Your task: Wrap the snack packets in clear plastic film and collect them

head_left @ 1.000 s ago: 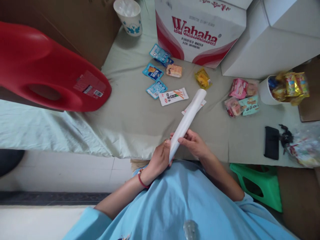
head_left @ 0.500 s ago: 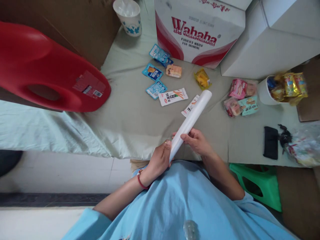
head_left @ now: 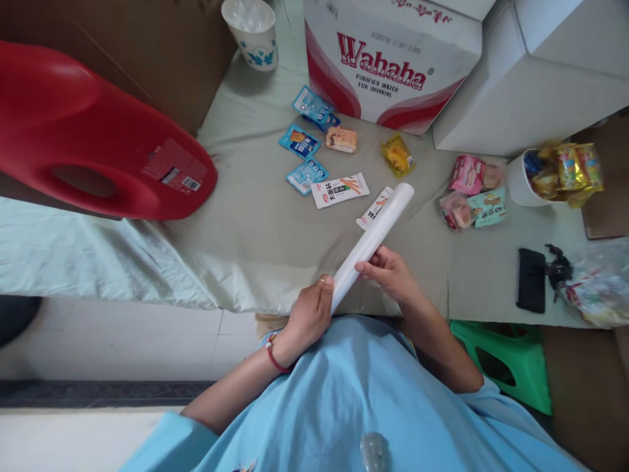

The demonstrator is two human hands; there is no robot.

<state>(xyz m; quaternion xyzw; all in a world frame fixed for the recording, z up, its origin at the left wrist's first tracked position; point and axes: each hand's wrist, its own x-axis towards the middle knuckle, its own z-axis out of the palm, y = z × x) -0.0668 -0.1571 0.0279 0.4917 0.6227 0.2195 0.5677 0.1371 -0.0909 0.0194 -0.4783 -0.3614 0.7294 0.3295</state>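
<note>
I hold a long white roll (head_left: 374, 235) slanted above the near edge of a cloth-covered table (head_left: 255, 229). My left hand (head_left: 308, 315) is wrapped round its lower end, close to my body. My right hand (head_left: 390, 273) grips the roll a little higher, fingers curled over it. The roll's far end hangs over a small white snack packet (head_left: 372, 210). A white and orange packet (head_left: 340, 189) lies just beyond.
Blue packets (head_left: 305, 142), a cake (head_left: 342, 139) and a yellow snack (head_left: 398, 156) lie farther back. A Wahaha carton (head_left: 388, 59), white box (head_left: 535, 78), paper cup (head_left: 251, 31), red jug (head_left: 88, 131), snack-filled cup (head_left: 555, 174), black phone (head_left: 531, 280) and green stool (head_left: 511, 360) surround.
The roll's far end has swung to the right, uncovering the small packet under it. My right hand has slid slightly up the roll.
</note>
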